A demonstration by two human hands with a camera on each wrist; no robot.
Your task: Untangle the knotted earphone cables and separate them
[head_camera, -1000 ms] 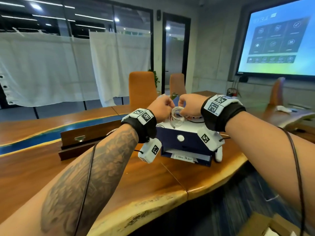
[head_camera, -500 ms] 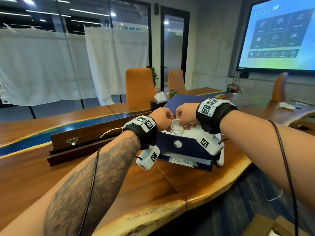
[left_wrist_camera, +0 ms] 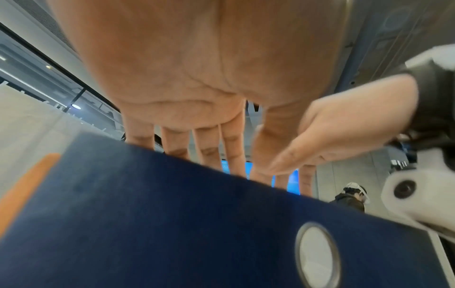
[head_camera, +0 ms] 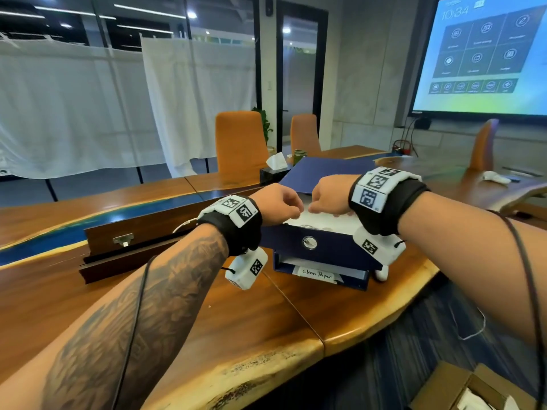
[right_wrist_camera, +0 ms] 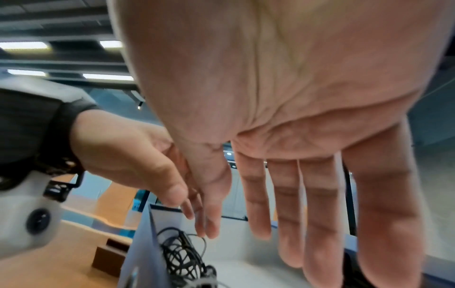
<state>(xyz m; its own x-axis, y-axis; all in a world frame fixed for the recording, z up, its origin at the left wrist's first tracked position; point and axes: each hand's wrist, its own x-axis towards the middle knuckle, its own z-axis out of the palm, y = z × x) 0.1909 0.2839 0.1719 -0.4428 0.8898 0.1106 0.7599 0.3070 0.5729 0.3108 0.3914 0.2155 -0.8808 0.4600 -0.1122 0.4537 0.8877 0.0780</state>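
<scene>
Both hands are over the open navy box (head_camera: pixel 313 247), which serves as the landmark here. The left hand (head_camera: pixel 276 204) and right hand (head_camera: pixel 330 196) are close together above its white interior. In the head view the fingers look bent down into the box; both wrist views show them extended and loose, with nothing visibly held.

The earphone cables (right_wrist_camera: pixel 183 253) lie inside the box against its near wall: a dark bundle, loops crossing, below the right hand's fingertips (right_wrist_camera: pixel 293 259). From this view they look tangled. No separated strand shows anywhere. Judgement: untangling is at or near its start, and nearly all of it remains.

The box rests on a second navy tray labelled "Clean Paper" (head_camera: pixel 316 274), on a wooden bench (head_camera: pixel 236 321) with a blue inlay. Behind the box are orange chairs (head_camera: pixel 239 143) and white curtains (head_camera: pixel 88 108). Right of it is a lit wall screen (head_camera: pixel 485 54).
</scene>
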